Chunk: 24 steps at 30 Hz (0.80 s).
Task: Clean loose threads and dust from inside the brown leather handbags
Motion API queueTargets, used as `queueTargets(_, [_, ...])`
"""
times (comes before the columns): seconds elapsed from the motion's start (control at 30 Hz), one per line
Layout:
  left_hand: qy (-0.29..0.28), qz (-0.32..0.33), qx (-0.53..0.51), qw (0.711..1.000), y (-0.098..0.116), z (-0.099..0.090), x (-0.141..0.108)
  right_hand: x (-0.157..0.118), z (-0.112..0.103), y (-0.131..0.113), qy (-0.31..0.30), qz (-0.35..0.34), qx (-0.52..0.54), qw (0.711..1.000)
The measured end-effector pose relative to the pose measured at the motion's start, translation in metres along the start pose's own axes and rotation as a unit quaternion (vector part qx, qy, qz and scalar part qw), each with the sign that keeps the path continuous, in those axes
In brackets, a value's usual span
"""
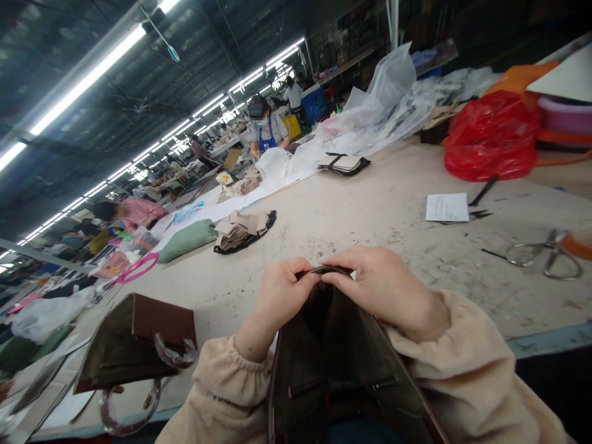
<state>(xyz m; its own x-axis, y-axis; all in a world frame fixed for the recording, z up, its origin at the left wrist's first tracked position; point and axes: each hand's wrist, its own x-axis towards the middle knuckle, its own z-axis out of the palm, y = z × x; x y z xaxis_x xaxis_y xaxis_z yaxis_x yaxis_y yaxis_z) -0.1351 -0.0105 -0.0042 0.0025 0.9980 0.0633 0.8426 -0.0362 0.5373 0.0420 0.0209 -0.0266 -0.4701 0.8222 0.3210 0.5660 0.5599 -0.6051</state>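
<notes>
A dark brown leather bag (333, 370) stands open right in front of me, its mouth facing up. My left hand (280, 295) pinches the far rim of the bag from the left. Beside it, my right hand (379, 287) pinches the same rim from the right, fingertips nearly meeting at the middle. Both wrists wear beige sleeves. The bag's inside is dark and I cannot tell what it holds.
A second brown handbag (139, 345) with plastic-wrapped handles lies at the left on the worktable (370, 216). Scissors (546, 256), a paper slip (446, 207), a red plastic bag (490, 139), stacks of cut pieces (243, 231) and a green pouch (187, 240) lie farther off. Other workers stand at the far end.
</notes>
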Motion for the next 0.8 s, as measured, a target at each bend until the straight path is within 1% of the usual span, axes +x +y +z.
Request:
queueTargets(0.13, [-0.006,0.004,-0.002,1.000,0.0022,0.0015,-0.0005,0.0016,0.0003,-0.0046,-0.004,0.025,-0.046,0.999])
queueTargets(0.23, [-0.004,0.001,-0.007,1.000,0.0029,0.0024,-0.0002,0.0024,0.0007,-0.0060,-0.003,0.033,-0.057,0.998])
queueTargets(0.37, [-0.003,0.001,-0.011,1.000,0.0016,0.0026,-0.0002,0.0028,0.0028,-0.0046,0.002,0.032,-0.043,0.999])
queueTargets(0.57, [-0.002,0.009,-0.019,1.000,-0.0037,0.0038,-0.0005,0.0022,0.0045,-0.0025,0.010,0.007,0.005,1.000])
queueTargets(0.8, [0.007,0.012,0.002,1.000,-0.0029,0.0047,-0.0008,0.0043,0.0066,-0.0071,0.000,0.028,-0.015,1.000])
